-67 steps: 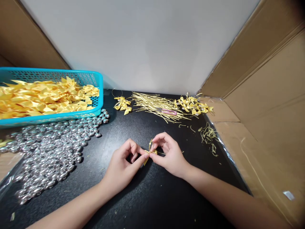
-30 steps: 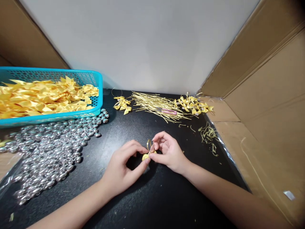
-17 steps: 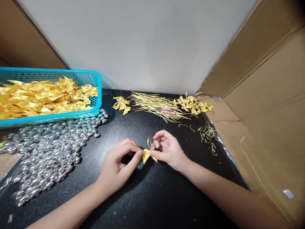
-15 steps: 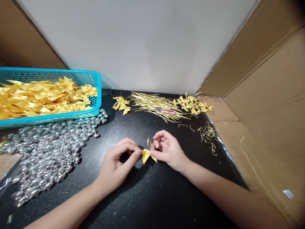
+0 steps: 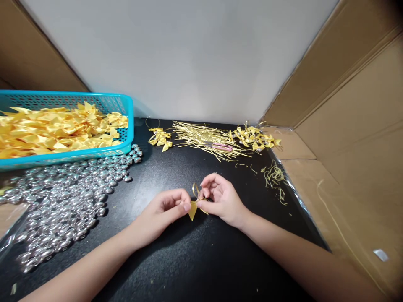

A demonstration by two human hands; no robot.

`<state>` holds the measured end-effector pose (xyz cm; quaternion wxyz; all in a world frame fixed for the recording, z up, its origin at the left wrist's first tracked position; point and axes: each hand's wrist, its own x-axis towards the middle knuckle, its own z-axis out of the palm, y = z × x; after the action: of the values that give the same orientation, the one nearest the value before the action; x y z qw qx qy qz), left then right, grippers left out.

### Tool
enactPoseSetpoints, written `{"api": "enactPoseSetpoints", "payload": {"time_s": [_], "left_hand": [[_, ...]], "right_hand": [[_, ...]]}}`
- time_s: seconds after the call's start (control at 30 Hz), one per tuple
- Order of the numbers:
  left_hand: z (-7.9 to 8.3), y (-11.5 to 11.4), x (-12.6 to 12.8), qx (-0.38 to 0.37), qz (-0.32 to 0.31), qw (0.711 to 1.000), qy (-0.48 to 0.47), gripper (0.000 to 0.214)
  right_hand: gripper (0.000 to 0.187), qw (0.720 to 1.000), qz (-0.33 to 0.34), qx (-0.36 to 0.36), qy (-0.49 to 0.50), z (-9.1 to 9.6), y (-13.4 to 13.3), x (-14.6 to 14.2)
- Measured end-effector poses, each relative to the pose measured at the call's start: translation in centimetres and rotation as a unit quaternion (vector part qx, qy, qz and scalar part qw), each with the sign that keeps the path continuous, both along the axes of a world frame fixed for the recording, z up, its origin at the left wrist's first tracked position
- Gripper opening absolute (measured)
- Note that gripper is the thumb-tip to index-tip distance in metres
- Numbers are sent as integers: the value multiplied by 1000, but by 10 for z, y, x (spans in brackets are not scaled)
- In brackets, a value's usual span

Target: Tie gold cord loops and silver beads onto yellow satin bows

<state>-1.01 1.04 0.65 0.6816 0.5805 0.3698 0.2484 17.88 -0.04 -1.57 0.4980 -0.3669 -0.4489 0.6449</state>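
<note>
A yellow ribbon bow is held just above the black table, between my two hands. My left hand pinches its left side with thumb and forefinger. From the other side my right hand grips it, thumb against its middle and fingers curled. A loop of gold cord rises from the bow beside my right fingertips. The bow's centre is mostly covered by the fingers, so I cannot tell whether a bead sits there.
At left stands a turquoise basket of yellow bows. Silver beads spread in front of it. Along the back lie gold cords, a pink-handled cutter, and beaded bows. Cord scraps lie near the right edge.
My left hand has shifted slightly right along the bow, its fingers drawn closer to the middle. The bow has turned a little. My right hand stays almost in place.
</note>
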Motion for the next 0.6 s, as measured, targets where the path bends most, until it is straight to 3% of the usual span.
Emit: {"api": "enactPoseSetpoints", "payload": {"time_s": [0.17, 0.33, 0.5, 0.6], "left_hand": [[6, 0, 3, 11, -1, 997, 71, 41], [-4, -1, -1, -44, 40, 997, -42, 43], [-1, 2, -3, -103, 90, 970, -202, 51], [1, 7, -8, -56, 68, 984, -152, 50]], "right_hand": [[37, 1000, 12, 9, -11, 1, -3, -2], [39, 1000, 9, 5, -11, 2, -3, -2], [43, 1000, -12, -16, -11, 4, 1, 0], [44, 1000, -15, -20, -9, 4, 2, 0]]}}
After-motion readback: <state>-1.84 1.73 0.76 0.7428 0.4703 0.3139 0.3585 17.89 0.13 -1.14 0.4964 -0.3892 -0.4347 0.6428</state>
